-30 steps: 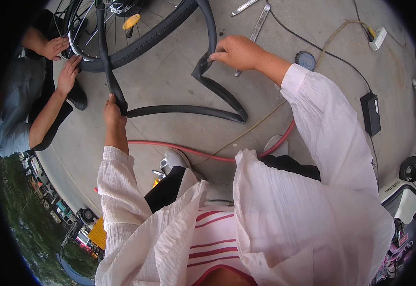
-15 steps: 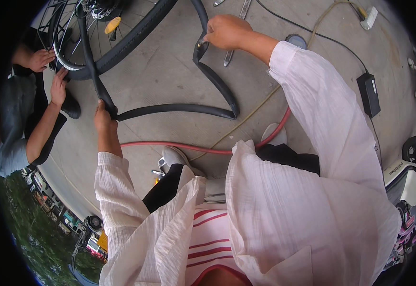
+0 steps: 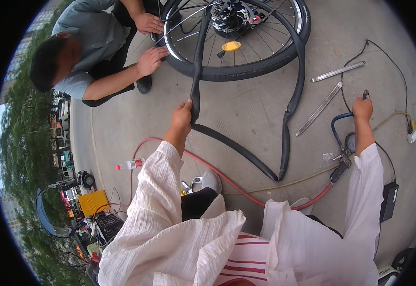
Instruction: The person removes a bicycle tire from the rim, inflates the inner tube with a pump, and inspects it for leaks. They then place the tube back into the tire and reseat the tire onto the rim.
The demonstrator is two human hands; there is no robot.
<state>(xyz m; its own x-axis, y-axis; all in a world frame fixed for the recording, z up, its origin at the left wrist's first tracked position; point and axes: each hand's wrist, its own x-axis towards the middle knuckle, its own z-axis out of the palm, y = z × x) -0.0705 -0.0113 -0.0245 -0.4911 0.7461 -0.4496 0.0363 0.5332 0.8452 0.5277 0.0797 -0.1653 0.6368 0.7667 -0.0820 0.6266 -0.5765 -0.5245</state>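
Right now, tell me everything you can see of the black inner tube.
The inner tube is a long, black, rubbery-looking loop, limp and partly flattened, sharply kinked at its lower right corner. A small valve shows on the right-hand stretch. Your left hand grips the left-hand stretch just above another bend. The upper stretches cross over the bicycle wheel. Whether the lower corner touches the floor is hard to tell.

Soft daylight covers the floor (image 3: 241,114), while the warped, dark rim seems slightly blurred.
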